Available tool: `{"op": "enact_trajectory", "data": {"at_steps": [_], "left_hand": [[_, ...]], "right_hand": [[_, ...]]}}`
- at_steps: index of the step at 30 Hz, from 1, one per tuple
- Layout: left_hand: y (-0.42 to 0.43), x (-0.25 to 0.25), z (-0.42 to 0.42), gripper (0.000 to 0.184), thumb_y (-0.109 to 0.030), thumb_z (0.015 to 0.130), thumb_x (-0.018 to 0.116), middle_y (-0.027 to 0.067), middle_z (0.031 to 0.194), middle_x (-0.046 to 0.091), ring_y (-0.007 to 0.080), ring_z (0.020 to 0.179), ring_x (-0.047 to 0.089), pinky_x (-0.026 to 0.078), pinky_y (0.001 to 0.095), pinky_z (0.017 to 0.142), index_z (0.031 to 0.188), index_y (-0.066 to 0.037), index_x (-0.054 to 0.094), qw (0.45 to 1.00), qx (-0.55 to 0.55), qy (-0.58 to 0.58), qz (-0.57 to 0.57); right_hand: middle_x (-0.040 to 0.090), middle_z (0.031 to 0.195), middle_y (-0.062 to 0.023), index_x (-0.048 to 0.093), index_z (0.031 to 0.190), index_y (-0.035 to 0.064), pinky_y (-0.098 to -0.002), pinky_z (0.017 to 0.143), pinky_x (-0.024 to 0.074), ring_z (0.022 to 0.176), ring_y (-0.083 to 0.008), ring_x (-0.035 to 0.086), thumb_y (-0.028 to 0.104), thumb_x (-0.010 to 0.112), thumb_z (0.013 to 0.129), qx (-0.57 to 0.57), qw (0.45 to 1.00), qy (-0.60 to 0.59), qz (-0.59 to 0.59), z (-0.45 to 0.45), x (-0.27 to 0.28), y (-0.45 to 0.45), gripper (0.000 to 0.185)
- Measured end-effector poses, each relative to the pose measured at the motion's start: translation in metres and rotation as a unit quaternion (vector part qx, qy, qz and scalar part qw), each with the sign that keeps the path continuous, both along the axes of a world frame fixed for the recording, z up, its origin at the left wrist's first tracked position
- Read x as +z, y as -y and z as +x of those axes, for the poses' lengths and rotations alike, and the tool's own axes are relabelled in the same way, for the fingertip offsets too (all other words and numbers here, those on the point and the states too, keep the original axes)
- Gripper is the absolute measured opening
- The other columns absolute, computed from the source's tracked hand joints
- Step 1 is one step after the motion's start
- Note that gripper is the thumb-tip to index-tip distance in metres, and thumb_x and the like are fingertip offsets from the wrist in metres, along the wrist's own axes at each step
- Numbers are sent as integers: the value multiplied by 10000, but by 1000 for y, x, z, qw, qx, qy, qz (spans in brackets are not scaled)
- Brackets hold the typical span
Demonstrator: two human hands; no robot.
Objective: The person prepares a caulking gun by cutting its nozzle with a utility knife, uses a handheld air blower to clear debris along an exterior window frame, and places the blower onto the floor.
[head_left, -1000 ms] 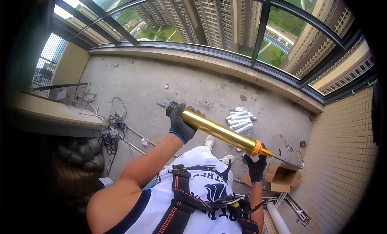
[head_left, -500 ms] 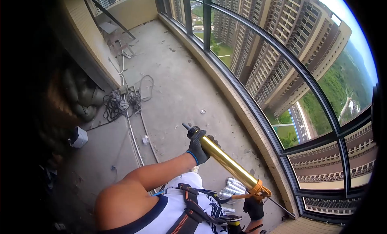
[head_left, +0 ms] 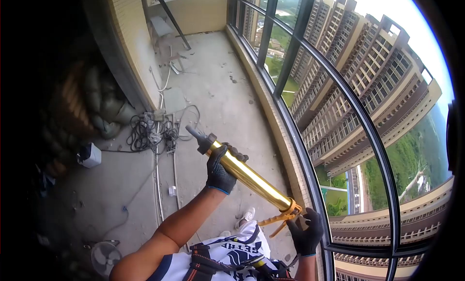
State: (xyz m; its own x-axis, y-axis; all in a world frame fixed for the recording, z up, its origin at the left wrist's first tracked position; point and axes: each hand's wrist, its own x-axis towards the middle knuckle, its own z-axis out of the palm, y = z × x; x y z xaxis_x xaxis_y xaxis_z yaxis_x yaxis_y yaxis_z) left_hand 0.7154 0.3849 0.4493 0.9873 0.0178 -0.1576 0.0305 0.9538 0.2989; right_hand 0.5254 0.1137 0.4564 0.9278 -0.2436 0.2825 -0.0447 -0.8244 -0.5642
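A caulking gun (head_left: 249, 176) with a shiny gold barrel lies slantwise in front of me, its grey nozzle (head_left: 195, 133) pointing up and left. My left hand (head_left: 222, 168), in a dark glove with a blue cuff, is wrapped around the barrel close to the black front cap. At the rear, my right hand (head_left: 307, 232), also gloved, has its thumb and fingers curled at the back end of the gun, just behind the orange frame. The orange handle and trigger (head_left: 275, 221) hang below, free of both hands. The push rod is mostly hidden by my right hand.
Tall windows (head_left: 339, 73) over a low tiled ledge (head_left: 271, 102) run along the right. Tangled cables (head_left: 145, 131) and pipes (head_left: 158, 184) lie on the concrete floor at left. A white box (head_left: 89, 155), a fan (head_left: 105, 258) and stacked sacks (head_left: 101, 106) stand further left.
The gun has shifted left and up in view. My right hand has risen from below the handle to the rear end. The long rod that stuck out behind no longer shows.
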Motion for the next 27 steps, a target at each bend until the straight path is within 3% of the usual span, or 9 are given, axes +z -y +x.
{"op": "enact_trajectory", "data": {"at_steps": [1,2,5,8,10,16,20,24,27], "left_hand": [[-4,5,8,152,-201,849,665,55,781,573,226,729,562,472,466,836,937,-120,571,1000,2,18,0],[-9,7,22,164,-199,845,658,56,796,574,228,740,557,469,472,839,961,-111,582,999,-8,46,0],[-14,30,62,236,-269,825,660,41,800,558,222,749,541,457,468,832,982,-104,598,995,-4,96,38],[-28,50,104,309,-261,820,654,66,827,564,243,783,560,475,507,887,1056,-81,571,978,1,190,89],[-39,64,131,325,-230,808,649,81,825,565,264,796,574,494,525,888,1066,-56,556,962,6,244,124],[-95,89,208,318,-261,798,670,44,737,459,205,679,463,390,402,705,1021,-84,528,926,46,332,171],[-139,89,268,311,-324,842,681,34,717,441,194,602,418,342,386,626,994,-106,520,910,70,368,176],[-175,68,357,349,-365,886,669,12,737,377,157,637,356,338,360,649,1062,-115,501,919,98,351,151],[-165,47,430,330,-312,904,680,34,849,521,191,720,531,497,444,790,1110,-112,517,956,151,219,121]], "right_hand": [[605,1135,-191,561,1264,29,-445,869,520,1049,-344,616,342,947,569,58,994,56,-78,32,16,-13,854],[561,1196,-224,539,1284,22,-463,931,498,1119,-401,565,376,947,547,119,988,56,-82,69,19,-22,914],[686,974,-173,615,1176,79,-448,773,557,888,-366,680,303,890,625,189,980,-66,-4,163,-23,-38,656],[707,870,-119,685,943,105,-447,713,566,805,-347,695,206,799,676,259,964,-50,29,237,-24,-46,307],[715,908,-125,683,1024,122,-428,744,569,837,-342,699,224,803,690,329,939,-80,61,289,-29,-53,369],[712,912,-167,647,1102,95,-447,767,558,846,-373,692,287,789,733,524,833,-173,48,426,-5,-100,440],[710,895,-185,636,1126,80,-427,763,558,843,-383,696,310,798,753,570,802,-167,59,501,-6,-137,467],[712,901,-180,638,1117,78,-422,759,557,849,-385,695,300,810,741,541,820,-184,35,579,-6,-171,469],[718,872,-172,658,1083,81,-426,738,563,815,-371,704,350,841,715,479,862,-163,26,631,-14,-185,491]]}}
